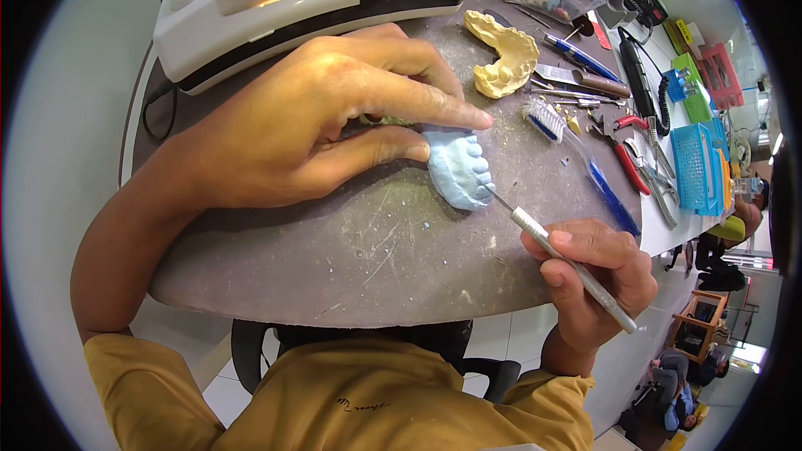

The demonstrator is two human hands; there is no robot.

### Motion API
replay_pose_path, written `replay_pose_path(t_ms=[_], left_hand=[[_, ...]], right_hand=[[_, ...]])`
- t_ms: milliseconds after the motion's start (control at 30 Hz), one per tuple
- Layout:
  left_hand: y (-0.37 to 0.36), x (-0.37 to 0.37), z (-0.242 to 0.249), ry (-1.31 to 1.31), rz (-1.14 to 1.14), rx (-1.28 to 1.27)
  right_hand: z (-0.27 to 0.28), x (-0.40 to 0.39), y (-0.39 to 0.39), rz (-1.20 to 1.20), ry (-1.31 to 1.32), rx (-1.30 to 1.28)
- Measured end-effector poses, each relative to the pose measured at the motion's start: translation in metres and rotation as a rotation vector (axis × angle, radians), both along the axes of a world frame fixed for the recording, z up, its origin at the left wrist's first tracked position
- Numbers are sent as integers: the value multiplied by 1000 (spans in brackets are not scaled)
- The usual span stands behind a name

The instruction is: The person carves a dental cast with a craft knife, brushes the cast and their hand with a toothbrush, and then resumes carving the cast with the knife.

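Observation:
A light-blue dental cast with a row of moulded teeth rests on the grey bench. My left hand is closed on its upper left part, thumb at the side and index finger across the top edge. In my right hand is a slim craft knife with a silver metal handle, pinched between thumb and fingers. Its thin tip touches or nearly touches the teeth at the cast's lower right edge; the exact contact is too small to tell. Just beyond my left fingers lies a cream dental cast.
A white machine stands behind my left hand. To the right lie a blue-handled brush, red-handled pliers and several metal tools. A blue basket stands farther right. Small shavings dot the bench. Other people sit in the background.

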State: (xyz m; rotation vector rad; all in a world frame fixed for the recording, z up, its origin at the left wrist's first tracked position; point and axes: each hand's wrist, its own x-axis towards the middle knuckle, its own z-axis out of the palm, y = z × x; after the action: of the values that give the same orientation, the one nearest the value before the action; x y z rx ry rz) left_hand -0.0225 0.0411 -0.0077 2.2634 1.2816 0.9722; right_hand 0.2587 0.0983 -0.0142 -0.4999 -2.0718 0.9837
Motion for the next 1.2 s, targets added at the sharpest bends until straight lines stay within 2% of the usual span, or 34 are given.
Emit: replay_pose_path(t_ms=[667, 767, 833, 1033, 1200], left_hand=[[0, 1, -1, -4, -1, 24], [0, 3, 0, 2, 5, 53], [0, 3, -4, -9, -9, 55], [-1, 4, -4, -32, 4, 43], [-1, 3, -6, -38, 5, 55]], right_hand=[[-1, 1, 1, -20, 11, -53], [3, -2, 5, 9, 36, -68], [6, -4, 10, 79, 164, -49], [7, -13, 23, 134, 104, 32], [5, -16, 19, 116, 143, -24]])
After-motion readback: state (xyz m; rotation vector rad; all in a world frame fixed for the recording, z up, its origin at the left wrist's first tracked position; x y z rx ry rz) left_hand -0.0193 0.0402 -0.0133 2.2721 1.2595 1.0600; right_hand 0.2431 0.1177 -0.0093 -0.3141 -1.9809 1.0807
